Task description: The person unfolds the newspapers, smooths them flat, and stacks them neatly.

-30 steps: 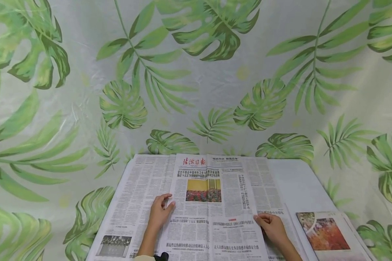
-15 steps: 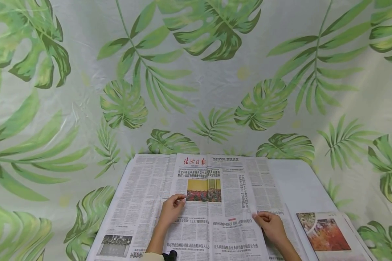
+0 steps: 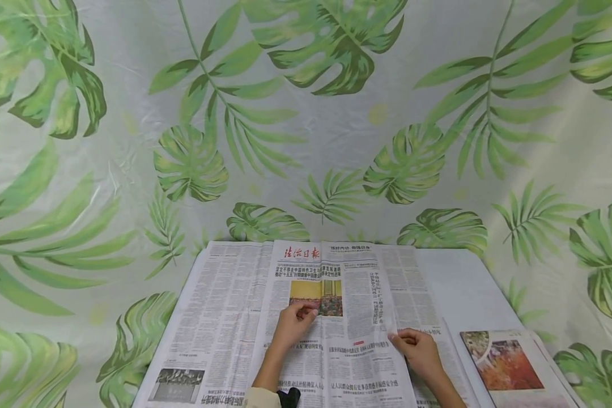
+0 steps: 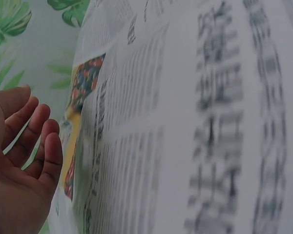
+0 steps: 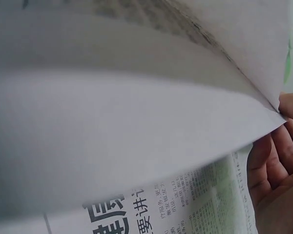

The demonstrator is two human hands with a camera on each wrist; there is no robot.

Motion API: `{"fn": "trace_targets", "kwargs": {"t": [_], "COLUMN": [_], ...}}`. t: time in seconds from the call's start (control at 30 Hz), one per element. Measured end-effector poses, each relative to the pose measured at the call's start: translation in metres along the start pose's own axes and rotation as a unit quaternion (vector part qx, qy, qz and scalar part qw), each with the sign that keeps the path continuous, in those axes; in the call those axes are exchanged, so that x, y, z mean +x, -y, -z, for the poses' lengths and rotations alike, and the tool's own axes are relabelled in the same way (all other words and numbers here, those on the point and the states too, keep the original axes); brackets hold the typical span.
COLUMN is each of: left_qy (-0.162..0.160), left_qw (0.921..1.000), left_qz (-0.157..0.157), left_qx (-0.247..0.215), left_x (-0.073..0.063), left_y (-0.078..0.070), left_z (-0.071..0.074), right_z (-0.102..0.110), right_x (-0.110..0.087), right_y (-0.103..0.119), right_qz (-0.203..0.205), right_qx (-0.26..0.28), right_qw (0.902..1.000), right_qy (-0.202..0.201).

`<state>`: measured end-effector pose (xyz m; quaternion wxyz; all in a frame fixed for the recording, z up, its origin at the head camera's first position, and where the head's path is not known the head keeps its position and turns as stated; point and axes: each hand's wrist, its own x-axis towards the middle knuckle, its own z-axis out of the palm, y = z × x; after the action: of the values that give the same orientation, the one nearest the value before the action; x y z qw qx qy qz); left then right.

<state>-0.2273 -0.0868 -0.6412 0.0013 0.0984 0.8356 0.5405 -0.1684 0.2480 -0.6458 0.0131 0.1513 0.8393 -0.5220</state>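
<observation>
A folded newspaper (image 3: 359, 362) with a red masthead and a colour photo lies on top of a wider, spread-out newspaper sheet (image 3: 214, 306). My right hand (image 3: 418, 351) pinches its right edge between thumb and fingers. In the right wrist view, the pinched newspaper (image 5: 136, 126) lifts away from the printed page below, and its layers part slightly. Over the lower part of the photo hovers my left hand (image 3: 293, 323). Its fingers are relaxed and gently bent in the left wrist view, the palm (image 4: 14, 195) bare beside the page.
A magazine or booklet (image 3: 510, 365) with a red-orange picture lies at the right on the white table (image 3: 464, 289). Behind the table hangs a leaf-patterned curtain (image 3: 336, 124). A small black device (image 3: 288, 398) sits at the left wrist.
My left hand has slid to the right across the newspaper, from its left edge to over the photo. The right hand keeps its pinch on the right edge, barely moved.
</observation>
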Motion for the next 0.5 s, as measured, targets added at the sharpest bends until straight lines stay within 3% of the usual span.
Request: {"fn": "trace_targets", "kwargs": {"t": [0.5], "left_qy": [0.034], "left_qw": [0.9987], "left_qz": [-0.029], "left_qx": [0.026], "left_x": [0.011], "left_y": [-0.03], "left_z": [-0.053], "right_z": [-0.002], "right_x": [-0.002], "right_y": [0.01], "right_qz": [0.017], "right_qx": [-0.011], "right_qw": [0.9998], "right_qy": [-0.003]}}
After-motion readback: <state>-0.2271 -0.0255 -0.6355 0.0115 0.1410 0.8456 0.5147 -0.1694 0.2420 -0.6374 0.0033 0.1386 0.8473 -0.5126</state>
